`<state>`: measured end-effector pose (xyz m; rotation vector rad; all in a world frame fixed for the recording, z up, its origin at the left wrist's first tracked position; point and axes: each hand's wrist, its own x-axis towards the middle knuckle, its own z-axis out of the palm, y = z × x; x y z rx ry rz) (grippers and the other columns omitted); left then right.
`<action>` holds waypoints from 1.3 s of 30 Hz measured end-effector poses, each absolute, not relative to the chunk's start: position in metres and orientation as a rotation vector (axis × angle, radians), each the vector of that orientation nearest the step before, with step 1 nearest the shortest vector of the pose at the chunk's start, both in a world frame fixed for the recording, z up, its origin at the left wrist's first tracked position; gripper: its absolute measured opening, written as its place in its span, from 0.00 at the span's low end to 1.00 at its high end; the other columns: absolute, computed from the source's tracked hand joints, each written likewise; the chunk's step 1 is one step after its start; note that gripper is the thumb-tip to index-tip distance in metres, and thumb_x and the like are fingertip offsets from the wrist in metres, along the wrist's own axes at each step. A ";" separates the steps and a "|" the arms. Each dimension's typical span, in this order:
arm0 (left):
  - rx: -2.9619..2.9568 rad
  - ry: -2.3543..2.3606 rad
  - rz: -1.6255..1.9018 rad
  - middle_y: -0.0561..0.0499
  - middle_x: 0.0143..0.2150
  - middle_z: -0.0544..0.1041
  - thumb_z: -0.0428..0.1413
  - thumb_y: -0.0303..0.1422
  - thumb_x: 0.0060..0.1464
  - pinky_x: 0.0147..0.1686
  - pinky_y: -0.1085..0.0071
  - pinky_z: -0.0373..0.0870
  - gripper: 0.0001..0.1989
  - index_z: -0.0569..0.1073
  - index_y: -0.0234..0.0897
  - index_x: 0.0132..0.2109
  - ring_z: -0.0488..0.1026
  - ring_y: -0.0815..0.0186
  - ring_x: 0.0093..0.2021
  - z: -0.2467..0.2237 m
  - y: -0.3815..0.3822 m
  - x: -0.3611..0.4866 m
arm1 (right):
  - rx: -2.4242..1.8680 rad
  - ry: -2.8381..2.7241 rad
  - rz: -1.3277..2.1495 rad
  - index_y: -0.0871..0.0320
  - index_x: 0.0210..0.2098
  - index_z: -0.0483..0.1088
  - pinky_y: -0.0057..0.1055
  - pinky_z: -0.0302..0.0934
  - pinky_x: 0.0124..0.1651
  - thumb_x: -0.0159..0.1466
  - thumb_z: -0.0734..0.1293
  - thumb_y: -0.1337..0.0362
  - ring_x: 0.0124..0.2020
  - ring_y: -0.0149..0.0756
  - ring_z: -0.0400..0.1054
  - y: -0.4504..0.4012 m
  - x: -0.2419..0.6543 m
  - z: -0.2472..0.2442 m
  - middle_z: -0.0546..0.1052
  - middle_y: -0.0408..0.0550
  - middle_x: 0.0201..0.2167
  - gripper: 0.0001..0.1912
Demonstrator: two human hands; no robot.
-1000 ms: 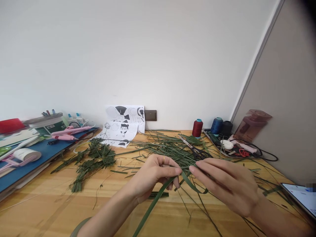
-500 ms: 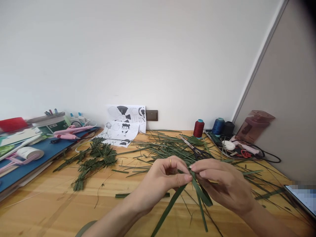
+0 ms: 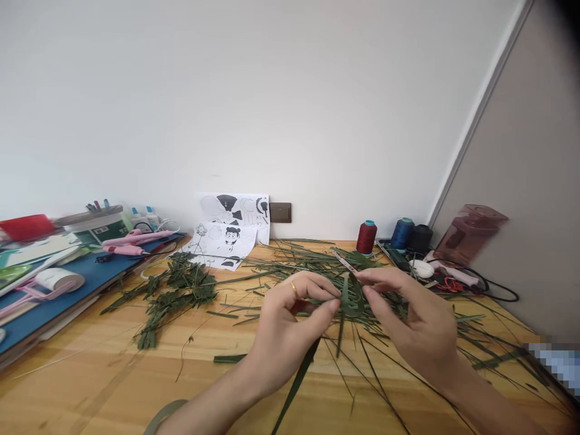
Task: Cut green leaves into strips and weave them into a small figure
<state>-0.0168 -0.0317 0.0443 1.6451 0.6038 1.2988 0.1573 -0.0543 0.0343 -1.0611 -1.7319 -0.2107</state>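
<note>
My left hand [image 3: 296, 329], a ring on one finger, is closed in a pinch around green grass blades [image 3: 345, 296]. One long blade [image 3: 296, 386] hangs from it toward the table's front edge. Opposite it, my right hand [image 3: 419, 323] pinches a curled end of the blades between thumb and forefinger. The exact fold between the two hands is too small to make out. Behind and below them spreads a loose pile of cut grass blades [image 3: 303, 261]. Scissors [image 3: 344, 261] lie on that pile, their handles hidden by my right hand.
Bundled woven leaf pieces [image 3: 179, 284] lie at left, beside printed paper [image 3: 231, 238] against the wall. A dark red thread spool [image 3: 367, 237] stands behind the pile; a tray [image 3: 394, 257] with more spools is to its right. A pink glue gun [image 3: 131, 241] rests on a blue board [image 3: 97, 272].
My right hand has lifted and turned, bringing the curled blade end up with it. My left hand has shifted slightly left and up, still pinching the blades.
</note>
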 end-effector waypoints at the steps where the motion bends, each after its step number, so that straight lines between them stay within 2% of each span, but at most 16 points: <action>1: 1.602 0.617 1.316 0.50 0.33 0.71 0.55 0.27 0.47 0.31 0.76 0.64 0.03 0.70 0.36 0.27 0.68 0.68 0.35 0.044 -0.030 -0.017 | -1.108 -1.659 -0.182 0.55 0.37 0.66 0.31 0.64 0.36 0.56 0.63 0.71 0.32 0.34 0.68 -0.055 0.156 0.033 0.73 0.45 0.32 0.09; 5: 1.452 0.657 1.362 0.51 0.34 0.71 0.55 0.29 0.47 0.33 0.75 0.64 0.04 0.70 0.35 0.27 0.67 0.68 0.36 0.041 -0.023 -0.016 | -1.165 -1.597 0.076 0.55 0.34 0.66 0.29 0.64 0.32 0.59 0.60 0.65 0.30 0.34 0.69 -0.062 0.147 0.030 0.73 0.44 0.29 0.05; 10: 1.298 0.701 1.387 0.52 0.34 0.71 0.56 0.30 0.46 0.36 0.75 0.63 0.04 0.71 0.35 0.27 0.67 0.67 0.37 0.034 -0.020 -0.012 | -1.070 -1.497 0.733 0.53 0.45 0.59 0.29 0.67 0.32 0.59 0.61 0.61 0.33 0.35 0.71 -0.064 0.128 0.023 0.76 0.45 0.32 0.14; 13: 1.260 0.690 1.338 0.52 0.34 0.71 0.56 0.30 0.46 0.37 0.75 0.63 0.04 0.71 0.35 0.26 0.67 0.68 0.37 0.029 -0.023 -0.007 | -1.033 -1.385 0.935 0.54 0.44 0.60 0.25 0.66 0.29 0.58 0.62 0.61 0.30 0.32 0.70 -0.063 0.121 0.024 0.75 0.42 0.26 0.13; 16: 1.306 0.668 1.311 0.51 0.35 0.70 0.56 0.30 0.46 0.39 0.73 0.62 0.05 0.72 0.34 0.25 0.67 0.67 0.38 0.025 -0.024 -0.003 | -1.075 -1.308 1.014 0.56 0.43 0.62 0.23 0.62 0.25 0.59 0.62 0.61 0.22 0.27 0.66 -0.062 0.118 0.029 0.70 0.39 0.21 0.13; 20: 1.431 0.696 1.334 0.50 0.32 0.69 0.57 0.29 0.44 0.39 0.72 0.61 0.03 0.73 0.34 0.26 0.66 0.66 0.37 0.023 -0.021 -0.002 | -1.154 -1.335 1.158 0.60 0.48 0.60 0.21 0.53 0.18 0.60 0.60 0.61 0.15 0.22 0.57 -0.061 0.122 0.035 0.65 0.36 0.19 0.18; 23: 1.480 0.675 1.206 0.50 0.30 0.71 0.57 0.29 0.44 0.38 0.72 0.62 0.03 0.74 0.34 0.27 0.67 0.65 0.37 0.026 -0.018 -0.005 | -1.155 -1.386 1.265 0.62 0.51 0.58 0.20 0.45 0.16 0.61 0.59 0.61 0.13 0.20 0.51 -0.060 0.130 0.040 0.62 0.35 0.18 0.20; 26: 1.449 0.663 1.015 0.50 0.29 0.74 0.57 0.28 0.43 0.38 0.71 0.62 0.03 0.74 0.33 0.26 0.69 0.65 0.36 0.033 -0.017 -0.008 | -1.140 -1.464 1.390 0.61 0.51 0.58 0.21 0.42 0.15 0.61 0.59 0.60 0.13 0.20 0.48 -0.059 0.138 0.046 0.62 0.36 0.18 0.20; 30: 1.375 0.750 0.934 0.52 0.24 0.73 0.58 0.28 0.41 0.35 0.74 0.61 0.03 0.75 0.32 0.25 0.67 0.70 0.29 0.035 -0.016 -0.009 | -1.197 -1.500 1.430 0.62 0.54 0.55 0.20 0.42 0.15 0.61 0.60 0.63 0.13 0.20 0.49 -0.057 0.142 0.052 0.63 0.36 0.18 0.23; 35: 1.039 0.698 1.029 0.55 0.24 0.71 0.60 0.31 0.41 0.32 0.76 0.62 0.05 0.74 0.33 0.25 0.65 0.73 0.27 0.023 -0.018 -0.003 | -1.244 -1.373 1.146 0.57 0.57 0.46 0.19 0.44 0.15 0.60 0.60 0.62 0.13 0.21 0.50 -0.059 0.130 0.048 0.62 0.33 0.15 0.28; 39: 0.837 0.587 1.061 0.54 0.27 0.72 0.60 0.31 0.42 0.32 0.77 0.64 0.04 0.75 0.33 0.27 0.67 0.74 0.28 0.019 -0.020 -0.001 | -1.184 -1.341 1.038 0.53 0.51 0.49 0.18 0.43 0.14 0.60 0.60 0.61 0.13 0.21 0.49 -0.059 0.123 0.037 0.61 0.31 0.15 0.22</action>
